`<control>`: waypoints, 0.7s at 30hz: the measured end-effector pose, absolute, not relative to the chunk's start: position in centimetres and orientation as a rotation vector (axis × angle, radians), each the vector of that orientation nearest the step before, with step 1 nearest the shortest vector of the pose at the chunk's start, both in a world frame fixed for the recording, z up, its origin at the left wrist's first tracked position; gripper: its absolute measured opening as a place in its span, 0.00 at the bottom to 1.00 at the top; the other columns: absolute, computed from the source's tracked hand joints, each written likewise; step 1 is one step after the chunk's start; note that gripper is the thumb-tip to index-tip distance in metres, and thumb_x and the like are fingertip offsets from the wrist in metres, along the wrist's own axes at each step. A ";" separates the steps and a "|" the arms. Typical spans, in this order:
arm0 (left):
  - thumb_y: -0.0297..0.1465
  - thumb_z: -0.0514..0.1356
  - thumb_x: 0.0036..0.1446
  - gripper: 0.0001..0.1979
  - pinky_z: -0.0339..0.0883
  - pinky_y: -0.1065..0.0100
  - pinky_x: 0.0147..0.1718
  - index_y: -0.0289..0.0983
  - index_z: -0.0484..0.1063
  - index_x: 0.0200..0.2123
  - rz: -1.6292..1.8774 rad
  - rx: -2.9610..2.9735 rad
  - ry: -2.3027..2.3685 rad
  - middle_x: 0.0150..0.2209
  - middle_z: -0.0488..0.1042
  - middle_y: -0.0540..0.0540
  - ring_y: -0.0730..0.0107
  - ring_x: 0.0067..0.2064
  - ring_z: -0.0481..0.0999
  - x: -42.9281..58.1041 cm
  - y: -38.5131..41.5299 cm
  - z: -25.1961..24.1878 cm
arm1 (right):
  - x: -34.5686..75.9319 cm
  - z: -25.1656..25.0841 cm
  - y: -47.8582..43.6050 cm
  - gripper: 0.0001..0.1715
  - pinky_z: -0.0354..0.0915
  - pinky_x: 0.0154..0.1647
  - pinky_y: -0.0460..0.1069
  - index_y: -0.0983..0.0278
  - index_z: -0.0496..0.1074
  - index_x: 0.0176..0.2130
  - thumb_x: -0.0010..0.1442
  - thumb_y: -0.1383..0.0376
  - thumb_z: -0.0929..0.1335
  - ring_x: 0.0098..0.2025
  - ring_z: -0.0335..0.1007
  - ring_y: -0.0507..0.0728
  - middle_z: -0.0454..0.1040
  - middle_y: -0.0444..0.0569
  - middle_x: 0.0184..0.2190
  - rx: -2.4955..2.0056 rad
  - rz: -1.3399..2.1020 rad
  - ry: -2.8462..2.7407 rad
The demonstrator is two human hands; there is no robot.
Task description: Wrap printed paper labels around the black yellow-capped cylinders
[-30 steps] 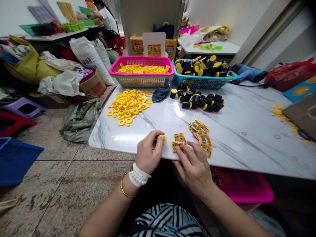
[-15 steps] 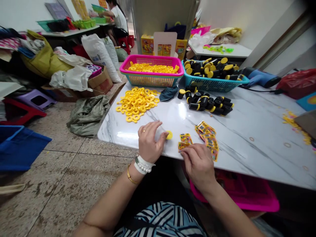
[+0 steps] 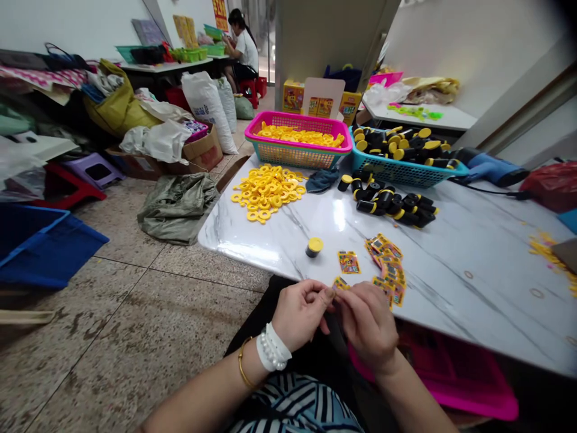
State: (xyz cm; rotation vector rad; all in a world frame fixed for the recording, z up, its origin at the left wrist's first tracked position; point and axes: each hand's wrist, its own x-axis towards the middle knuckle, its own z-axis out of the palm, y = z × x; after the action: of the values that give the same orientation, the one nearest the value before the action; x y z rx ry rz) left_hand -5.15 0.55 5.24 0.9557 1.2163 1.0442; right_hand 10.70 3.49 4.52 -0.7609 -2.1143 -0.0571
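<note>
My left hand [image 3: 303, 313] and my right hand [image 3: 370, 325] meet at the table's front edge, fingertips pinched together. A small yellow printed card [image 3: 341, 282] pokes out above the fingertips, most of it hidden behind them. Beyond the fingers, another printed card [image 3: 349, 262] lies flat and alone. To the right is an overlapping spread of such cards [image 3: 388, 264]. A short black cylinder with a yellow cap [image 3: 314, 247] stands upright on the table, in front of my left hand and apart from it.
Yellow ring-shaped pieces [image 3: 268, 189] are heaped at the table's left, and black-and-yellow cylinders [image 3: 394, 204] lie at the centre back. Behind them stand a pink-rimmed basket [image 3: 297, 157] and a blue basket [image 3: 406, 174]. A dark cloth [image 3: 323, 180] lies between the heaps. Another person [image 3: 246, 51] sits far back.
My left hand has left the yellow-capped cylinder and come back toward my body to meet my right hand. My right hand has drawn back slightly with a card. The view has shifted left.
</note>
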 end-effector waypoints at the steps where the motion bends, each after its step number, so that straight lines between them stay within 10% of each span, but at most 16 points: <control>1: 0.48 0.58 0.59 0.20 0.50 0.77 0.10 0.34 0.71 0.36 1.020 0.924 1.192 0.22 0.75 0.49 0.79 0.13 0.63 -5.2 0.6 5.3 | 10.8 4.4 2.9 0.21 0.70 0.42 0.57 0.63 0.71 0.51 0.59 0.78 0.67 0.38 0.71 0.60 0.74 0.51 0.34 -0.709 -0.037 -2.123; 8: 0.41 0.60 0.58 0.14 0.51 0.78 0.13 0.35 0.69 0.33 1.138 0.831 1.256 0.15 0.69 0.54 0.81 0.12 0.59 -5.9 0.1 5.2 | 10.5 2.8 -1.4 0.26 0.72 0.44 0.58 0.61 0.66 0.58 0.62 0.62 0.70 0.44 0.74 0.62 0.73 0.56 0.44 -1.116 0.396 -1.640; 13: 0.37 0.60 0.60 0.10 0.64 0.74 0.23 0.34 0.73 0.36 1.240 1.019 1.359 0.27 0.75 0.48 0.75 0.24 0.72 -5.9 -1.7 4.8 | 8.6 3.0 -2.2 0.17 0.64 0.22 0.45 0.64 0.71 0.37 0.68 0.54 0.63 0.22 0.65 0.52 0.70 0.44 0.23 -1.337 1.289 -1.336; 21: 0.31 0.59 0.61 0.08 0.64 0.72 0.32 0.35 0.76 0.32 1.424 1.321 1.501 0.30 0.73 0.46 0.72 0.32 0.71 -7.3 -3.1 6.4 | 8.0 2.3 -1.9 0.18 0.55 0.26 0.46 0.63 0.64 0.27 0.68 0.60 0.63 0.23 0.57 0.50 0.61 0.40 0.21 -1.339 0.890 -1.632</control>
State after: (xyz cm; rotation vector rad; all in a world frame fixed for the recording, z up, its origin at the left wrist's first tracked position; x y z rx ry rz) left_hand -7.30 -3.09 6.41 1.3205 1.5015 1.4241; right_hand 7.99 -1.88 2.25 -1.3393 -1.6316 0.8896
